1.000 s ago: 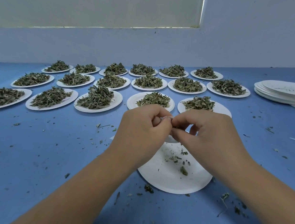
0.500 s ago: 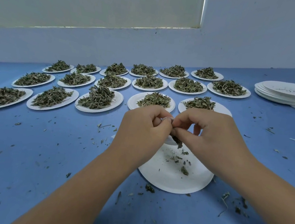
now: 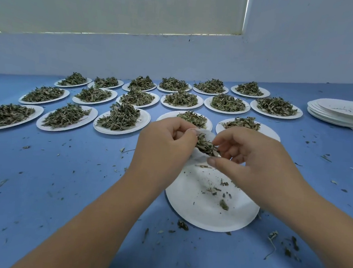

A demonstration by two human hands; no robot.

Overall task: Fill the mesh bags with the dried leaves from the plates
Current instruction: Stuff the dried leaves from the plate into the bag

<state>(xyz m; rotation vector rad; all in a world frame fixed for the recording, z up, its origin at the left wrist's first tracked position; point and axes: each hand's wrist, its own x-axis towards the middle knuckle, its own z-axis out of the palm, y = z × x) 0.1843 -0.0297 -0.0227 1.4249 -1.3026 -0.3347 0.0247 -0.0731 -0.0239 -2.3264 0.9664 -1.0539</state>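
Note:
A small white mesh bag (image 3: pixel 199 156) hangs between my two hands above a white paper plate (image 3: pixel 198 216) that carries only leaf crumbs. My left hand (image 3: pixel 164 145) pinches the bag's left edge. On the other side, my right hand (image 3: pixel 251 158) grips the right edge, and the mouth is spread apart. Dried green leaves (image 3: pixel 206 145) show inside the mouth. The lower part of the bag is hidden behind my hands.
Several white plates heaped with dried leaves (image 3: pixel 119 118) stand in rows across the blue table (image 3: pixel 62 177) beyond my hands. A stack of used plates (image 3: pixel 342 114) sits at the far right. Leaf bits lie scattered on the table; a wall runs behind.
My hands were pressed together over the bag's top. They have moved apart, the bag's mouth has spread, and the leaves inside have come into view.

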